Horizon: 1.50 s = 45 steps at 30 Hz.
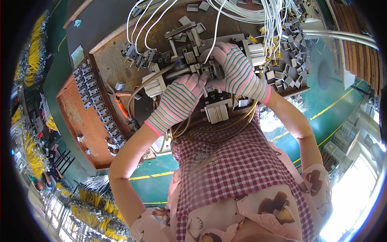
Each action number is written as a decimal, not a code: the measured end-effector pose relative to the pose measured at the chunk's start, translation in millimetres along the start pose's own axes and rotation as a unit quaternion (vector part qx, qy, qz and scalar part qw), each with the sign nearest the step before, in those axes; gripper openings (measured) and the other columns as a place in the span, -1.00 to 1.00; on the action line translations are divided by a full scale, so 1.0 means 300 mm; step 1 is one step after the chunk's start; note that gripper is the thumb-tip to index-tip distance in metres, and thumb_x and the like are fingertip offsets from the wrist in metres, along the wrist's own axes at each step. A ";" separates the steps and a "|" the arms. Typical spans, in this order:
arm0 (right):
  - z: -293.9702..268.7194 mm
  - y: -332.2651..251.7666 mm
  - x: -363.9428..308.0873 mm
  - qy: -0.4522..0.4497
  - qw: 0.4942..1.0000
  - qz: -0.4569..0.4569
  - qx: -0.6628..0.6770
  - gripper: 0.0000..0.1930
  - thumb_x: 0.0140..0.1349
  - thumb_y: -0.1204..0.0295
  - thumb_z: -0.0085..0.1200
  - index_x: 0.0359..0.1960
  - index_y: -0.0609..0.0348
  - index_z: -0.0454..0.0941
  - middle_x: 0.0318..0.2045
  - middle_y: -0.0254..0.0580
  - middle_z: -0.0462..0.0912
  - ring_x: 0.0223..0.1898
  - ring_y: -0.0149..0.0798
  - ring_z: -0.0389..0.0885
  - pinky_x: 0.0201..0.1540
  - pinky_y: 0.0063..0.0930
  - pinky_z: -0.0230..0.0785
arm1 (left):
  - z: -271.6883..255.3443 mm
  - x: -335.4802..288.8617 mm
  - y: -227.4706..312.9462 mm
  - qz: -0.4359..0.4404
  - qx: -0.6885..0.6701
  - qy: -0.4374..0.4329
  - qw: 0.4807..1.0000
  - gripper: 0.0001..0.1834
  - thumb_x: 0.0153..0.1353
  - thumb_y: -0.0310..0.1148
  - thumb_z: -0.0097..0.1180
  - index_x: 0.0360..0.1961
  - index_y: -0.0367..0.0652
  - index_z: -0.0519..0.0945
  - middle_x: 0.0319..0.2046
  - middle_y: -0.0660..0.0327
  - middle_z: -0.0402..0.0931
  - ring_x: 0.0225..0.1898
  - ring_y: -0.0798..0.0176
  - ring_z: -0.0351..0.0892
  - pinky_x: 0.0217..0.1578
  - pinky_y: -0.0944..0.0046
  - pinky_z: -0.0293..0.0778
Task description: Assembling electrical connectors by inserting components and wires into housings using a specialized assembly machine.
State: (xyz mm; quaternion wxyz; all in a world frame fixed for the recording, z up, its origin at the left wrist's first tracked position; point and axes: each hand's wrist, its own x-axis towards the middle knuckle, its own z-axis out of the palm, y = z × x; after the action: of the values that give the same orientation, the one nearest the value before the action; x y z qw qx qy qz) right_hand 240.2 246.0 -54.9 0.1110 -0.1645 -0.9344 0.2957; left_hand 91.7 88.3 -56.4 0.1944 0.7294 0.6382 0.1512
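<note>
Both my hands wear striped knit gloves and meet at a metal clamping fixture (189,57) on the bench. The fingers of my left hand (181,97) are pinched together at the fixture's front middle; what they hold is hidden. My right hand (238,70) curls around the fixture's right side, index finger above and thumb below, closed on a part I cannot make out. A single white cable (217,30) comes down from above to the right fingertips. Small metal parts sit between the two hands. Below them is a light metal block (217,113) with brown hoses.
White cables (272,20) with yellow ends hang at the upper right over many loose metal housings (292,60). Several cabled metal connectors (139,56) lie left of the fixture. Orange-handled pliers (121,105) lie near a wooden tray (74,115) with rows of metal parts.
</note>
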 end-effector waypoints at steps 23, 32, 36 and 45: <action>-0.325 0.204 -0.309 0.204 0.939 0.221 0.165 -0.77 0.15 0.52 0.22 -0.21 0.16 0.44 -0.46 -0.42 0.52 -0.51 -0.52 0.42 -0.40 -0.60 0.32 | -0.235 0.096 0.085 -0.244 -0.482 0.092 0.836 -0.60 0.25 -0.07 0.17 -0.12 -0.21 0.63 -0.60 0.34 0.48 -0.57 0.49 0.46 -0.53 0.45 0.40; -0.390 -0.044 -0.424 0.024 0.947 0.254 0.193 -0.51 -0.11 0.63 0.26 -0.03 0.18 0.51 -0.13 -0.23 0.56 -0.05 -0.24 0.55 0.00 -0.33 0.39 | -0.388 -0.169 -0.281 -0.169 0.100 0.412 0.890 -0.75 0.23 -0.40 0.17 -0.07 -0.18 0.63 -0.23 0.11 0.62 -0.14 0.13 0.57 -0.02 0.20 0.44; -0.347 -0.013 -0.474 0.052 0.985 0.133 -0.101 -0.65 0.03 0.64 0.21 -0.09 0.11 0.59 -0.09 -0.12 0.60 -0.05 -0.07 0.58 -0.01 -0.26 0.41 | -0.320 -0.564 -0.454 -0.367 -0.037 0.515 0.774 -0.71 0.21 -0.42 0.21 -0.04 -0.25 0.61 -0.15 0.20 0.61 -0.12 0.30 0.52 -0.01 0.28 0.42; -0.307 -0.085 -0.360 0.118 0.976 -0.026 -0.181 -0.73 -0.03 0.62 0.25 -0.27 0.03 0.56 -0.20 -0.28 0.61 -0.04 -0.07 0.53 0.05 -0.19 0.26 | -0.104 -0.857 -0.580 -0.545 -0.262 0.494 0.625 -0.37 0.13 0.12 0.23 0.06 -0.15 0.60 -0.13 0.28 0.59 -0.17 0.39 0.45 -0.15 0.35 0.33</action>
State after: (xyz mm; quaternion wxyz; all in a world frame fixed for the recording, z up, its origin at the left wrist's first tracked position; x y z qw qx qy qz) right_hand 361.6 233.8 22.0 0.1964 -0.1914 -0.9568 0.0970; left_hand -110.6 -144.2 -104.9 0.0798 -0.0169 0.8529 0.5156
